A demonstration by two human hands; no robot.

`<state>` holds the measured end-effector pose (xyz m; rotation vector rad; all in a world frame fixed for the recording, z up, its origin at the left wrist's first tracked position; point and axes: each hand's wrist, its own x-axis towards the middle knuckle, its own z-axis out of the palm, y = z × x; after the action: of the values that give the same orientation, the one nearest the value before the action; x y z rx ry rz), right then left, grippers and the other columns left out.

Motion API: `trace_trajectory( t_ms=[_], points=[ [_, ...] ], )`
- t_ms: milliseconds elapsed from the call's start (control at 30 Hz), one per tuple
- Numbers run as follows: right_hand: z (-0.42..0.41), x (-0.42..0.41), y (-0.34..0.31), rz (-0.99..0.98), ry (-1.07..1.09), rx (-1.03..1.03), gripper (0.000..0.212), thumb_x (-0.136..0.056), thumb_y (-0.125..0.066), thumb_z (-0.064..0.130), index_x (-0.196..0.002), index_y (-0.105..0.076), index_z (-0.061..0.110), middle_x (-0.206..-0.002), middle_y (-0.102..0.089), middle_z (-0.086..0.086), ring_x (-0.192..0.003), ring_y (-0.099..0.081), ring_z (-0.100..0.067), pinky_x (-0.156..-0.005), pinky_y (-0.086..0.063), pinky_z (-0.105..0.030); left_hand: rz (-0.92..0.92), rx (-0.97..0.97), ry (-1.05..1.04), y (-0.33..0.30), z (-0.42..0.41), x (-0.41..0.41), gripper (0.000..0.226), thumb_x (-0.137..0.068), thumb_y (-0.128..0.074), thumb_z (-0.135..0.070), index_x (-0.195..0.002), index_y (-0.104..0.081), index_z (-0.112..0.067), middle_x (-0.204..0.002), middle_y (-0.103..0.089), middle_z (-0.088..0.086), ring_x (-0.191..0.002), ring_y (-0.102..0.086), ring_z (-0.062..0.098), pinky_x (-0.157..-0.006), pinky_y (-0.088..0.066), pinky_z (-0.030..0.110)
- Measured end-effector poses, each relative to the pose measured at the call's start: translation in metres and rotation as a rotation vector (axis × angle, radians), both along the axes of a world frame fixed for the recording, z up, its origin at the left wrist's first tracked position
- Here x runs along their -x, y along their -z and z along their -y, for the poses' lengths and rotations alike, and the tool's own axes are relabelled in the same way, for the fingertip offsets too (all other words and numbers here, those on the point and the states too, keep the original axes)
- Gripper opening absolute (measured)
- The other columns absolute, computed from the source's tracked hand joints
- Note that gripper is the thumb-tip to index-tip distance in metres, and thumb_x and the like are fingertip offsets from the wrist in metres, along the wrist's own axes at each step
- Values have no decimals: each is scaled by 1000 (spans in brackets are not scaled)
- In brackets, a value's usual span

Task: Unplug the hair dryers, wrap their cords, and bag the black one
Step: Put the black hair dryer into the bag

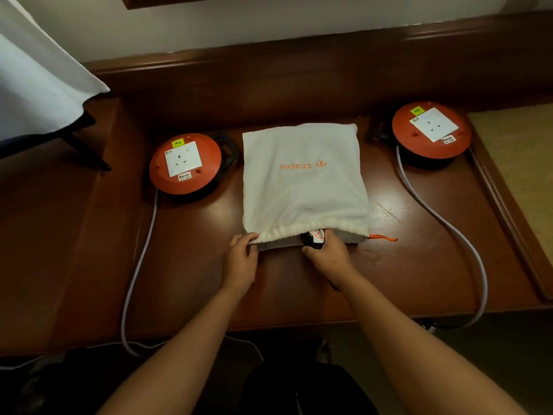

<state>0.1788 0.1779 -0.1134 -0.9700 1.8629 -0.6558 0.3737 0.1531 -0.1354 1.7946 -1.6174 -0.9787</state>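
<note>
— Head view puts your right hand at the bag's mouth, its grip curled round a black object with a white warning tag. I take that object for the black hair dryer, or its wrapped cord, most of it already under the cloth.

— And your left?

— Your left hand pinches the gathered hem at the near-left corner of the white drawstring bag, holding the opening up. Both grips are closed on something; neither is slack.

— So which step are you on?

— Bagging, by my reading. Both sockets on the orange cable reels, one left of the bag and one to its right, show no plug in them, so unplugging looks done. You cannot see the second dryer anywhere on the worktop.

— What does the next move ask of you?

— Push the dryer fully past the hem while your left keeps the mouth open, then let go inside. After that, reach for the orange drawstring poking out at the bag's right corner and pull it to close the mouth. Mind the tag catching on the hem.
</note>
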Motion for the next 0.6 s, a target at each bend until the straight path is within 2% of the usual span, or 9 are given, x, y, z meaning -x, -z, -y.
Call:
trace_trajectory(
  t_ms=[100, 167, 233, 267, 367, 433, 500, 533, 600],
  points=[
    [-4, 5, 1, 145, -20, 0, 39, -76, -62, 0, -109, -47, 15, -100, -58, -8, -86, -56, -24, -66, -45, -31, 25, 15, 22, 1, 2, -1, 25, -95, -52, -3, -115, -65, -11, -110, -54, 6, -58, -54, 8, -55, -44, 10],
    [-10, 10, 3, 229, -10, -7, 63, -77, -61, -6, -131, -36, 15, -115, -53, -5, -89, -57, -22, -64, -48, -30, 18, -1, 21, -1, 2, -2, 27, -95, -52, -4, -119, -63, -11, -114, -52, 6, -62, -55, 6, -56, -46, 8],
    [-19, 12, 8, 259, 51, -31, 82, -79, -66, -3, -145, -21, 16, -136, -44, -4, -106, -55, -22, -75, -55, -38, 46, 11, 14, -1, 1, -2, 31, -93, -56, -6, -124, -59, -13, -122, -48, 7, -83, -59, 15, -70, -54, 22],
    [-24, 13, 11, 257, 76, -45, 84, -80, -69, 1, -146, -19, 16, -143, -40, -4, -111, -53, -22, -78, -56, -41, 85, 22, 2, 0, 0, -2, 35, -91, -59, -7, -125, -56, -12, -125, -46, 8, -94, -58, 19, -78, -51, 28],
    [-28, 14, 10, 290, 105, -68, 90, -83, -72, 14, -150, -12, 17, -148, -34, -3, -100, -55, -18, -56, -54, -35, 147, -22, -123, 4, -7, 3, 42, -88, -64, -11, -126, -49, -12, -131, -40, 7, -104, -52, 19, -79, -42, 27],
    [-20, 17, 5, 339, 125, -89, 93, -82, -74, 22, -150, -10, 19, -142, -40, -1, -89, -57, -15, -57, -55, -37, 59, -108, -205, 9, -8, 7, 46, -88, -65, -14, -129, -45, -11, -130, -44, 9, -109, -53, 24, -83, -44, 30],
    [-11, 20, -2, 345, 85, -117, 77, -81, -75, 25, -140, -25, 20, -116, -51, 8, -85, -58, -16, -61, -56, -41, -40, -187, -263, 12, -3, 9, 50, -90, -64, -15, -134, -43, -10, -128, -52, 10, -112, -55, 27, -91, -47, 35],
    [-7, 20, -4, 343, 54, -134, 65, -81, -74, 23, -129, -31, 21, -105, -52, 8, -83, -59, -18, -59, -55, -41, -52, -210, -275, 12, 1, 9, 48, -91, -63, -15, -135, -44, -9, -126, -54, 10, -112, -56, 28, -91, -48, 36],
    [-2, 18, -3, 380, 32, -156, 61, -82, -71, 12, -129, -33, 20, -99, -56, -2, -76, -59, -22, -50, -50, -35, -36, -212, -250, 12, 9, 9, 37, -93, -58, -13, -128, -53, -8, -118, -61, 9, -106, -60, 28, -81, -47, 32]
  ],
)
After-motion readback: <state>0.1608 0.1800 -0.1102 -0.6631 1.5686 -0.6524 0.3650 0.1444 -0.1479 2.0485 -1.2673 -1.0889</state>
